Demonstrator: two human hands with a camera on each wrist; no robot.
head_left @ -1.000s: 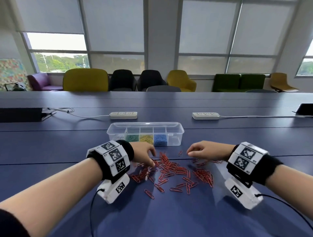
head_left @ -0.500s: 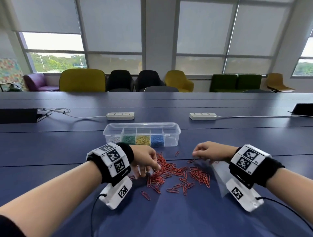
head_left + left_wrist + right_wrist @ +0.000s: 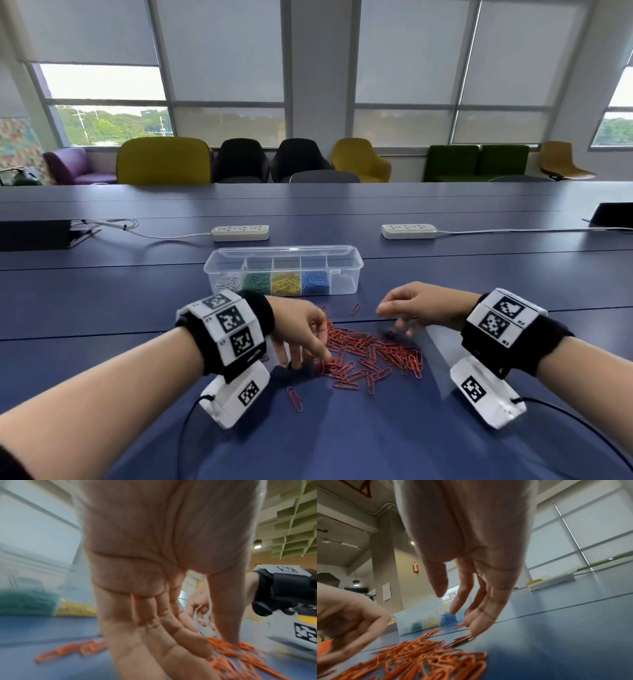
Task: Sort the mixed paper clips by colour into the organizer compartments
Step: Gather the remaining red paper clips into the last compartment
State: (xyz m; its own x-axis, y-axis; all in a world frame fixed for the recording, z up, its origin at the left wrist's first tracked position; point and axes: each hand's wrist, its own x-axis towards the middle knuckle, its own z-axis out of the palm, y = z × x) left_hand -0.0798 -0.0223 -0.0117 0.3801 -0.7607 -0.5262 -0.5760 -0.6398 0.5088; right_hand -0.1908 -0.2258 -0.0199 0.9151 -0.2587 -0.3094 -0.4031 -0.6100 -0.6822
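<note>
A heap of red paper clips (image 3: 371, 354) lies on the blue table in front of the clear organizer (image 3: 356, 265). From left to right the organizer's compartments hold white clips (image 3: 226, 283), green clips (image 3: 257, 283), yellow clips (image 3: 286, 284) and blue clips (image 3: 315, 283); the rightmost compartment looks bare. My left hand (image 3: 308, 359) presses straight fingers down on the heap's left edge, and in the left wrist view the left hand (image 3: 216, 646) has its thumb on the red clips (image 3: 240, 650). My right hand (image 3: 397, 325) hangs over the heap's far right. Its fingertips (image 3: 474, 630) touch one red clip (image 3: 464, 640).
One stray red clip (image 3: 294, 399) lies near the left wrist camera, and another (image 3: 355, 309) lies near the organizer. Two white power strips (image 3: 239, 233) (image 3: 408, 231) with cables sit behind the organizer. A dark box (image 3: 34, 234) is at far left. Chairs line the table's far side.
My left hand has dragged loose clips from the left into the heap, which is now tighter. My right hand's fingers have dropped from a loose bunch to point down at the clips.
</note>
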